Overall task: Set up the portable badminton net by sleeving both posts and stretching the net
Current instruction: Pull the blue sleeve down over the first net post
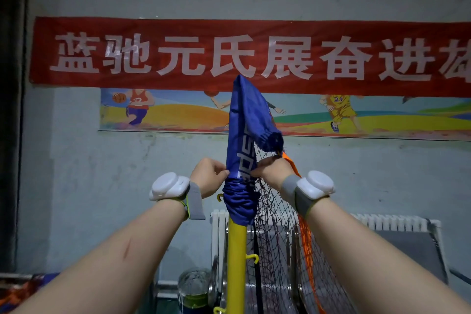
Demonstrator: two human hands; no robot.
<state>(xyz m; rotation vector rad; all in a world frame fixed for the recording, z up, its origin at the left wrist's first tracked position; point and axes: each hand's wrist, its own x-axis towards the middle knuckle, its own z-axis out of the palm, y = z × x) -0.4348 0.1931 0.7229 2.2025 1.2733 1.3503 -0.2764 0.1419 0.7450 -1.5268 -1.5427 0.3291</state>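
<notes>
Grip: left hand [207,177] and right hand [270,169] pinch blue sleeve [240,122] at 9 and 3 o'clock.
Risk: bunched fabric may snag yellow hook [219,197] — jamming the pull.

1. Your left hand [207,177] and right hand [271,169] pinch the sleeve [244,135] from either side.
2. The sleeve sits over the top of the post [235,262]; the net [275,224] hangs to its right.
3. A banner [178,53] lies behind, on the wall [76,160].

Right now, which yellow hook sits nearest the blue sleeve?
The topmost hook, beside the bunched sleeve; middle hook and bottom hook sit lower on the post.
</notes>
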